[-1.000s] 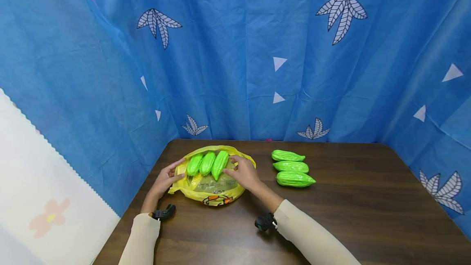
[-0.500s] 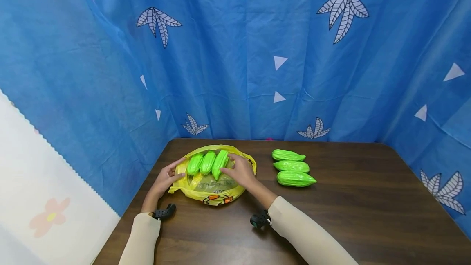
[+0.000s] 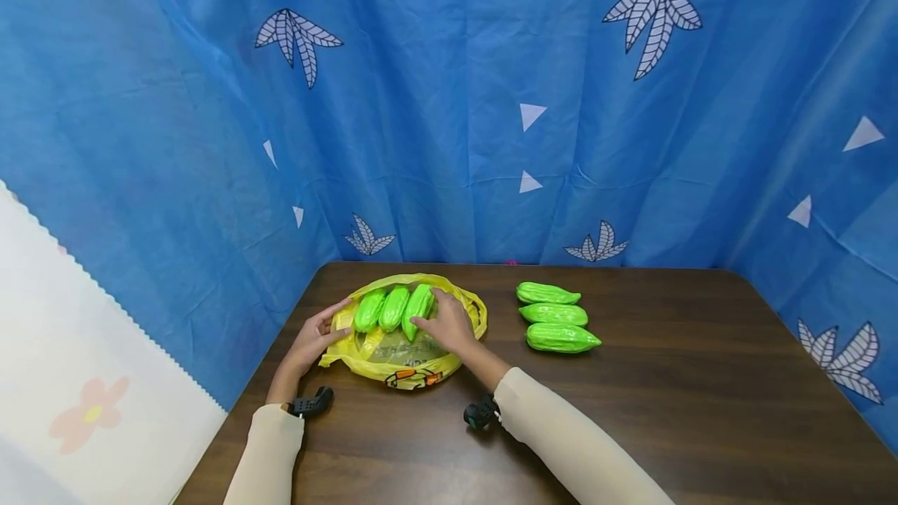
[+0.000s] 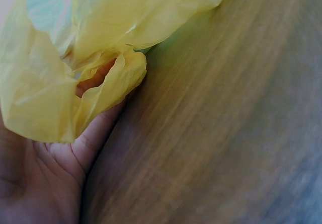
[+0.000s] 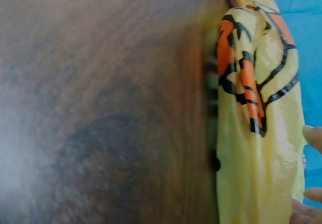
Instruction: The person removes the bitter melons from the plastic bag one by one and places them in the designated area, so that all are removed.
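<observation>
A yellow plastic bag (image 3: pixel 382 371) lies with its mouth spread wide on the dark wooden table (image 3: pixel 673 380). Side by side in it are three bright green bitter gourds; the rightmost bitter gourd (image 3: pixel 418 312) sits between the thumb and fingers of my right hand (image 3: pixel 452 324). My left hand (image 3: pixel 309 341) holds the bag's left edge, thumb in front, fingers toward the back. In the left wrist view, yellow plastic (image 4: pixel 108 85) covers most of those fingers. Only fingertips (image 5: pixel 314 137) of the right hand show in the right wrist view, beside the bag's printed side.
Right of the bag, three more green bitter gourds (image 3: pixel 563 337) lie stacked in a row on the table. A blue patterned curtain (image 3: pixel 533 100) rises behind the table and along its sides. White cloth (image 3: pixel 91 380) hangs at the left.
My right hand has moved slightly left, closer round the rightmost gourd in the bag. The left hand and the loose gourds on the table stay where they were.
</observation>
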Motion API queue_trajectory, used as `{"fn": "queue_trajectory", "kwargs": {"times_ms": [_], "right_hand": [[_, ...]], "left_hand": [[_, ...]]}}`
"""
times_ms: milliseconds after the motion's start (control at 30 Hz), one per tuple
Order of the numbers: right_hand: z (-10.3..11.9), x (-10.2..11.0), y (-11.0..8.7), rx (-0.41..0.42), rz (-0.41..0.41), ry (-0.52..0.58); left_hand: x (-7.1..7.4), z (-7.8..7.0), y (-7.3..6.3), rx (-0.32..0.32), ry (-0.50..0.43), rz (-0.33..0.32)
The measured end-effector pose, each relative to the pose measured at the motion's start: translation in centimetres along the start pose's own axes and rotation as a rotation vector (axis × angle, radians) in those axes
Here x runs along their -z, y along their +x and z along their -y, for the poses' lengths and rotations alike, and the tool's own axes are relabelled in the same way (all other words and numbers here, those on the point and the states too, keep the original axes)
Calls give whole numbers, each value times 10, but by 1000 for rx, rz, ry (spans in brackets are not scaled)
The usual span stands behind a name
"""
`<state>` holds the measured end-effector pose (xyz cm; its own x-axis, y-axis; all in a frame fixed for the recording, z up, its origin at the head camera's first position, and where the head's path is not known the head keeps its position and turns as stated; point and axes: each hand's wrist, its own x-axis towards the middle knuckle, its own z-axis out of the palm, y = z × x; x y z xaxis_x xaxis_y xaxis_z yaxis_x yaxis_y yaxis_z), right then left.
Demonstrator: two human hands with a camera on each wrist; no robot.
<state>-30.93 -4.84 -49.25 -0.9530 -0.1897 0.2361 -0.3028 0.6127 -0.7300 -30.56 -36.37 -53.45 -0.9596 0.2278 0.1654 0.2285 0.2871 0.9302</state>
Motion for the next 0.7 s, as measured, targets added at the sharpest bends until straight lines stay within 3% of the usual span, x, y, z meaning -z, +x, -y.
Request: {"fn": "queue_trajectory", "kwargs": {"times_ms": [333, 700], "right_hand": [[2, -8, 4, -81, -1, 11], [6, -15, 8, -59, 34, -78]], "left_hand": [[1, -2, 0, -13, 9, 5], [1, 1, 0, -11, -18, 22]]}}
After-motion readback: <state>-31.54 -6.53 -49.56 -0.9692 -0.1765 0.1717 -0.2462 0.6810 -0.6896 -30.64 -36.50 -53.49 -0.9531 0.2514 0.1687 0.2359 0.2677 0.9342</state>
